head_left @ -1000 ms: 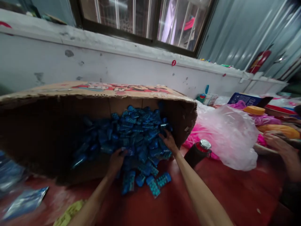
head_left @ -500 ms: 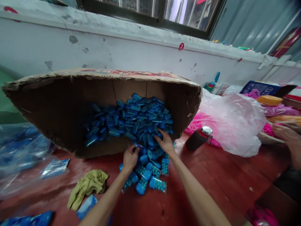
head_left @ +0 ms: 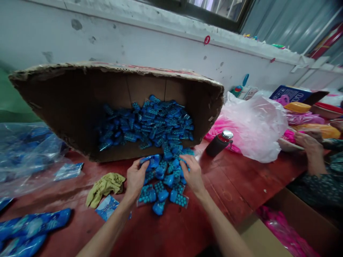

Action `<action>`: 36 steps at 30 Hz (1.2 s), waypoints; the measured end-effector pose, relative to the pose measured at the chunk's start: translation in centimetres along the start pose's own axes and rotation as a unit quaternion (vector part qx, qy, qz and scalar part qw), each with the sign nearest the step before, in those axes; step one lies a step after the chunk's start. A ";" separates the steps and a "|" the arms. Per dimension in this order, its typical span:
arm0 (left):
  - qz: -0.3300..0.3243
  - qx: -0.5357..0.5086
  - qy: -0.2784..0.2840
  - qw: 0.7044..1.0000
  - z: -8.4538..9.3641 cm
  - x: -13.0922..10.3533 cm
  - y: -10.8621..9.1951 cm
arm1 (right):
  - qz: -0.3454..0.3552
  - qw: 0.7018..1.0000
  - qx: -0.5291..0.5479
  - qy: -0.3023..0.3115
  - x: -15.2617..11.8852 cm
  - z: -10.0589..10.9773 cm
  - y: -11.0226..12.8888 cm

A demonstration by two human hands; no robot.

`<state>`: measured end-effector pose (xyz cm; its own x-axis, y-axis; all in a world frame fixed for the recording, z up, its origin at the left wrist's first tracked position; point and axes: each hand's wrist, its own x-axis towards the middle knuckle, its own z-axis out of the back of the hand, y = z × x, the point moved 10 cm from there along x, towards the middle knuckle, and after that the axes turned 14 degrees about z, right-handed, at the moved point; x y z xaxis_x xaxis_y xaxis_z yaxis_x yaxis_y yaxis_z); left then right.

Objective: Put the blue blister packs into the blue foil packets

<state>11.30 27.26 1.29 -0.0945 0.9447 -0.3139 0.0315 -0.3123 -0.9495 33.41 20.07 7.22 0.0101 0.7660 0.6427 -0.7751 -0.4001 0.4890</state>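
Many small blue packs with turquoise beads (head_left: 158, 119) fill the bottom of a cardboard box (head_left: 107, 155) lying on its side, and more spill out onto the red table (head_left: 214, 200). My left hand (head_left: 137, 176) pinches a shiny blue packet (head_left: 150, 161) at the front of the box opening. Beside it, my right hand (head_left: 191, 173) has its fingers bent together over the spilled packs. What those fingers hold, if anything, is hidden.
A yellow-green cloth (head_left: 105, 187), flat blue packets (head_left: 107, 207) and a plastic bag (head_left: 29, 157) lie left. A dark bottle (head_left: 219, 144) and white plastic bag (head_left: 257, 132) stand right. Another person's hands (head_left: 312, 146) work over a bowl at far right.
The view has tilted down. My left hand has come nearer with a blue packet now plainly visible. My right hand has drawn back from the heap, its fingers closer together.
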 end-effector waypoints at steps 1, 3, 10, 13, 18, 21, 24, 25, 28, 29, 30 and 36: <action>0.030 -0.032 0.008 0.999 1.0 -0.6 0.5 | 0.004 0.999 0.029 0.018 -1.4 -0.3 1.6; 0.109 -0.104 0.040 0.988 2.4 -2.2 2.3 | 0.004 0.995 0.089 0.054 -3.9 -1.5 4.9; 0.293 -0.222 0.072 0.927 7.5 -9.3 8.5 | -0.094 0.964 0.237 0.076 -7.0 -7.3 10.5; 0.310 -0.254 0.073 0.913 10.0 -11.2 9.7 | -0.045 0.975 0.179 0.127 -7.0 -9.8 11.9; 0.324 -0.293 0.090 0.895 13.0 -13.3 11.0 | 0.049 0.969 -0.080 0.228 -8.0 -11.6 12.2; 0.329 -0.317 0.101 0.884 13.6 -14.2 11.6 | 0.041 0.960 -0.139 0.240 -7.7 -10.8 11.9; 0.330 -0.330 0.100 0.879 13.9 -14.7 11.9 | 0.019 0.975 -0.047 0.215 -6.9 -10.4 13.1; 0.330 -0.330 0.099 0.879 13.9 -14.8 12.0 | 0.014 0.977 0.005 0.214 -6.8 -10.7 13.9; 0.332 -0.325 0.096 0.880 14.2 -15.1 12.3 | 0.020 0.971 0.091 0.220 -6.5 -12.3 16.0; 0.331 -0.322 0.095 0.882 14.4 -15.2 12.4 | 0.029 0.970 0.097 0.220 -6.4 -12.7 16.5; 0.330 -0.318 0.092 0.884 14.7 -15.3 12.5 | 0.037 0.969 0.103 0.220 -6.2 -12.9 16.7; 0.313 -0.294 0.057 0.901 16.9 -15.6 13.0 | -0.021 0.975 0.100 0.198 -5.1 -12.5 14.0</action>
<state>-3.66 6.74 -6.19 0.2258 0.6163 -0.7544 0.5685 -0.7123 -0.4117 14.59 16.88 3.42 -0.2367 0.9020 0.3612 -0.6397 -0.4245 0.6408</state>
